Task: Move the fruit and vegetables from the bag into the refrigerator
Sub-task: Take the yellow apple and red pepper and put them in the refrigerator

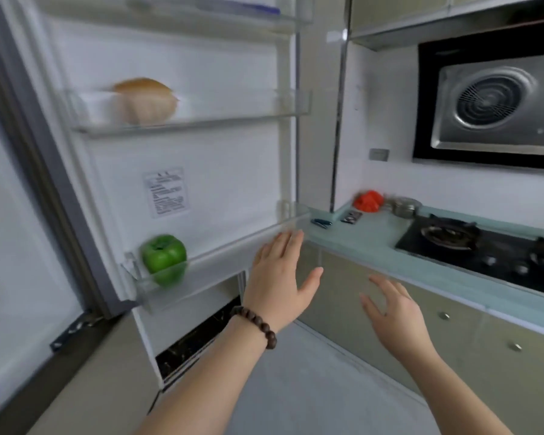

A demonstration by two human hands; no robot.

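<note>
Plainly, in the head view both hands are empty, fingers spread. The left hand (278,271), a bead bracelet (258,326) on its wrist, lies flat by the outer end of the lower door shelf (233,255) of the open refrigerator door (201,171); the right hand (390,309) hovers beside it, in front of the cabinet (453,324) under the countertop (358,237).

A green bell pepper (164,258) sits upright at that shelf's hinge end, well left of the left hand, the nearer one. On the shelf above rests a tan, rounded item (145,100), too blurred to name.

No bag is clearly in view; a red crumpled thing (368,200) on the countertop could be one. Fetching it looks like the next step.
</note>
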